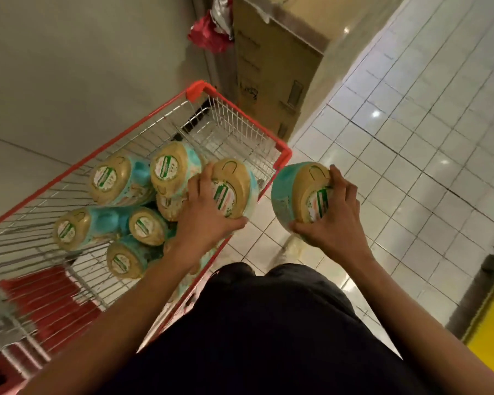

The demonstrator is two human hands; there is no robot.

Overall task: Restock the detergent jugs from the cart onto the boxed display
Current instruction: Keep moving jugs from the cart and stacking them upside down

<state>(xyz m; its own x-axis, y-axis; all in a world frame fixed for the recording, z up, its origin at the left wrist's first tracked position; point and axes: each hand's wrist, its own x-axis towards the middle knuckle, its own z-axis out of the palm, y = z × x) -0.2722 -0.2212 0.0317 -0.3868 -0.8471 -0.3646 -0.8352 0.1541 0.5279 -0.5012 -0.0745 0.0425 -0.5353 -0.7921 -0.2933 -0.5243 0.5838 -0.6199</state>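
Note:
A red-rimmed wire cart point(234, 109) stands at my left and holds several teal detergent jugs with tan caps point(117, 181). My left hand point(203, 215) grips one jug point(234, 186) by its cap, above the cart's right rim. My right hand point(331, 215) grips another jug point(294, 192) by its cap, held over the tiled floor to the right of the cart. Both jugs are seen cap-on, with a green-and-white label on each cap.
A tall cardboard box point(271, 78) stands beyond the cart against the wall, with red and white wrapping point(211, 29) beside it. White tiled floor point(411, 138) spreads to the right. A yellow and dark fixture point(491, 317) sits at the right edge. My dark trousers fill the bottom.

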